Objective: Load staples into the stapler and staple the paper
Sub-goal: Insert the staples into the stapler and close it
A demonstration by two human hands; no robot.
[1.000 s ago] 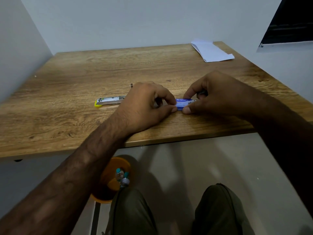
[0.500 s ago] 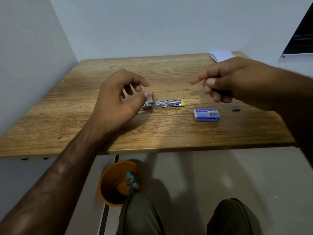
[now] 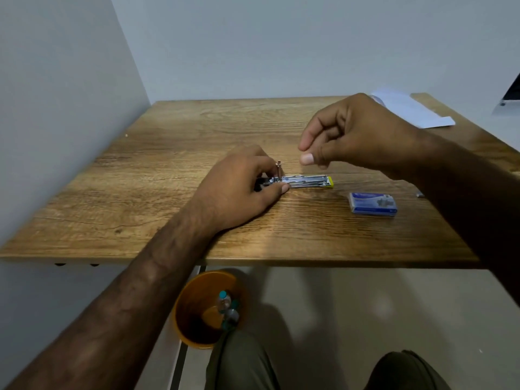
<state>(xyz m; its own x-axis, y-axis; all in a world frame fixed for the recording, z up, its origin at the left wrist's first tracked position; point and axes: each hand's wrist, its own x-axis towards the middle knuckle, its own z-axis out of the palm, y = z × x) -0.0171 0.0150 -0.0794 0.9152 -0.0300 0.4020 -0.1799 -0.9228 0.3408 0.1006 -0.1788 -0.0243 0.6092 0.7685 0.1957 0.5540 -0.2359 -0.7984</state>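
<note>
A small metal stapler [image 3: 306,182] with a yellow tip lies open on the wooden table [image 3: 157,175], its pusher rod standing up at the left end. My left hand [image 3: 239,190] rests on the table and pinches the stapler's left end between thumb and fingers. My right hand [image 3: 354,133] hovers above and right of the stapler, thumb and forefinger pinched close; whether a staple strip is between them cannot be seen. A blue staple box [image 3: 372,203] lies right of the stapler. White paper [image 3: 413,111] lies at the far right corner.
A small dark metal piece [image 3: 419,195] lies at the right, partly hidden by my right forearm. Under the table stands an orange bin [image 3: 194,311] holding bottles. My knees show at the bottom. Walls close in on the left and behind.
Both hands let go of the staple box, which now lies on the table. My left hand came down onto the stapler's left end. My right hand lowered toward the stapler.
</note>
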